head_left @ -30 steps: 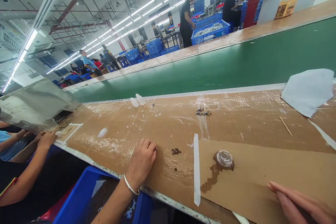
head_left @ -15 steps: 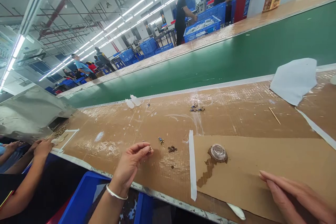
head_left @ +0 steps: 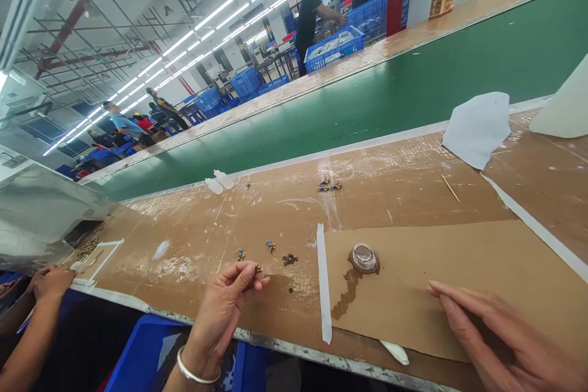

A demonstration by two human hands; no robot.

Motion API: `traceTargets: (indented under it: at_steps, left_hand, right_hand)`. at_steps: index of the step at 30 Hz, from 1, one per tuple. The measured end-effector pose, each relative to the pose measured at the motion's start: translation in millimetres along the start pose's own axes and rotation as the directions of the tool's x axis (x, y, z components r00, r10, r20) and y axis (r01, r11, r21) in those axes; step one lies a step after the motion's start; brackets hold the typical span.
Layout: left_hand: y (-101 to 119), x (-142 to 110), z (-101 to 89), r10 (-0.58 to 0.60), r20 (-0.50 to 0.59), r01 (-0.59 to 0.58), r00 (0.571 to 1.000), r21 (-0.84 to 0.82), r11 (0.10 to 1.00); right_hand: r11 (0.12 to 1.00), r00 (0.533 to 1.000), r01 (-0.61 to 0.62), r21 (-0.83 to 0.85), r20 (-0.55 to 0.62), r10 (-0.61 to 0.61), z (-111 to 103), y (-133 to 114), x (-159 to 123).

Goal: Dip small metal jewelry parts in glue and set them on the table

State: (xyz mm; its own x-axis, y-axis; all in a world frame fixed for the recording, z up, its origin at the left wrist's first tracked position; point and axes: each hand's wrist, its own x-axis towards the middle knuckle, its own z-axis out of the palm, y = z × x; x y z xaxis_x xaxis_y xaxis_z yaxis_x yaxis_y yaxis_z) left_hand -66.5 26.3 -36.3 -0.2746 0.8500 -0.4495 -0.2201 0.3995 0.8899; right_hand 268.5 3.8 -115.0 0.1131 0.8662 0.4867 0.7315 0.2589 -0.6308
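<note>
My left hand (head_left: pixel 225 306) hovers just over the near edge of the brown cardboard-covered table (head_left: pixel 413 196), wearing a silver bangle. Its thumb and fingertips pinch a small dark metal part (head_left: pixel 258 268). Just beyond it lie two small blue-and-brass parts (head_left: pixel 239 254) (head_left: pixel 270 245) and a little cluster of dark beads (head_left: pixel 289 259). My right hand (head_left: pixel 496 337) rests flat on a cardboard sheet at the lower right, fingers stretched out and holding nothing. A small clear round dish (head_left: pixel 364 257) sits between the hands above a dark stain.
A white tape strip (head_left: pixel 323 282) runs toward the table edge. Farther back are more small parts (head_left: pixel 328 185), two white bottles (head_left: pixel 219 182), a stick (head_left: pixel 450 188) and white paper (head_left: pixel 478 125). A green conveyor belt (head_left: pixel 413 98) runs behind. A co-worker's hand (head_left: pixel 48 282) is at left; a blue crate (head_left: pixel 147 355) sits below.
My left hand rose off the table and opened from a fist into a pinch. Two small parts now lie beyond it. My right hand has come further into view.
</note>
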Motion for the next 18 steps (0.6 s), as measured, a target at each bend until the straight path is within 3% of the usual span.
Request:
traceTargets:
  at_steps: [3,8,14,18]
  left_hand:
    - [-0.4,-2.3,6.1,0.022,0.017,-0.023,1.0,0.067,0.997]
    - [5.3,-8.0,21.7,0.037,-0.006,-0.036,0.999,0.128,0.991]
    - [14.6,-12.0,51.6,0.085,0.069,-0.101,0.994,0.277,0.956]
    - [17.6,-12.1,80.3,0.132,0.173,-0.201,0.976,0.481,0.853]
  right_hand:
    - [0.99,0.991,0.134,-0.036,-0.018,-0.135,-3.5,-8.2,8.4]
    - [0.972,0.971,0.222,-0.078,-0.078,-0.228,-7.9,-18.0,19.3]
    - [0.98,0.976,0.2,0.025,-0.096,-0.196,-9.6,-16.6,15.4]
    - [0.975,0.975,0.193,0.11,-0.136,-0.178,-9.2,-17.7,16.3]
